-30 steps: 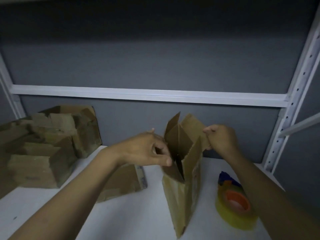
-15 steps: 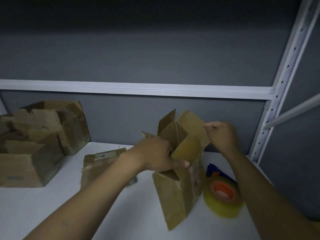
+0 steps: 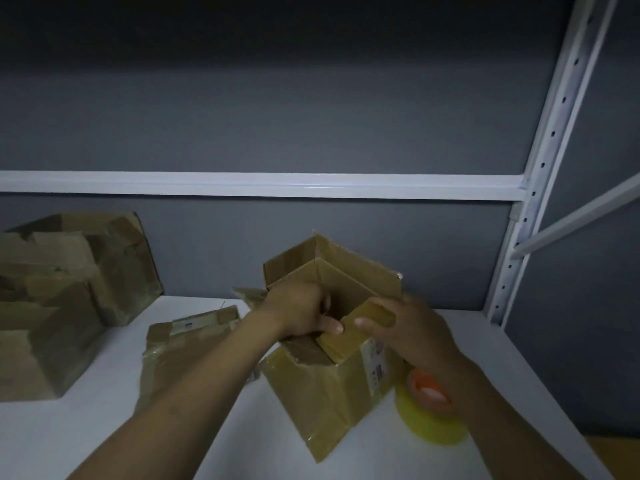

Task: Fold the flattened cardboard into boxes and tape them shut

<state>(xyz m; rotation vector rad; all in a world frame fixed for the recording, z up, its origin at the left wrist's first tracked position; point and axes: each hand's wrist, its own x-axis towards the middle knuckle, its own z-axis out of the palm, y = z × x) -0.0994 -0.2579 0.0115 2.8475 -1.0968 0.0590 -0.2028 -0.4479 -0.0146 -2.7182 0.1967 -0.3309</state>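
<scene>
The left grip point(image 3: 301, 313) curls round the box point(image 3: 329, 393) rim to steady it while the right grip point(image 3: 412, 330) pinches the near flap point(image 3: 349, 337) to fold it in.

Dim light. White shelf surface point(image 3: 86, 431) below left hand point(image 3: 298, 311) and right hand point(image 3: 412, 332). Dark grey back panel point(image 3: 311, 116) beyond the left hand, crossed by a white horizontal rail point(image 3: 277, 184). Right of the right hand: white perforated upright point(image 3: 536, 168), diagonal brace point(image 3: 581, 216).

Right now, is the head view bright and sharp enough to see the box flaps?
Head view is dim, the upper wall nearly black; head view is soft, the box label unreadable though flaps show; head view's wide angle slants the shelf upright.
</scene>
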